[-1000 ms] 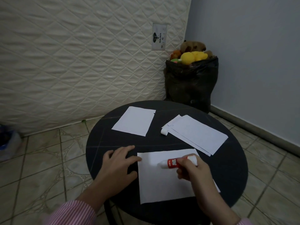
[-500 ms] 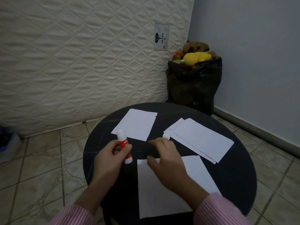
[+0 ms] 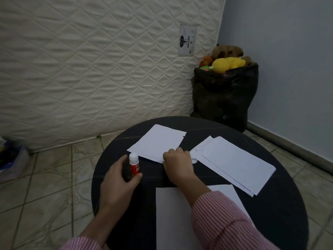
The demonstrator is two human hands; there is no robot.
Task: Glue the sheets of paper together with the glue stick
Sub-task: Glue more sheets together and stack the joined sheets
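Note:
A round black table [image 3: 281,210] carries white paper. My left hand [image 3: 119,184] grips a red glue stick [image 3: 134,166], upright, white end up, at the table's left side. My right hand [image 3: 178,165] reaches across and its fingers rest on the near corner of the far sheet [image 3: 158,141]; whether they pinch it is unclear. A stack of sheets [image 3: 234,161] lies to the right. A large sheet [image 3: 173,217] lies nearest me, partly covered by my right sleeve. A small white cap-like piece [image 3: 194,161] sits by the stack's left edge.
A quilted mattress [image 3: 90,69] leans against the wall behind the table. A black bag [image 3: 225,98] full of soft toys stands in the corner. Tiled floor [image 3: 45,177] surrounds the table, with a blurred blue object [image 3: 10,159] at the far left.
The glue stick passed from my right hand to my left, which lowered it upright at the table's left. My right hand left the near sheet and reached forward to the far sheet's corner.

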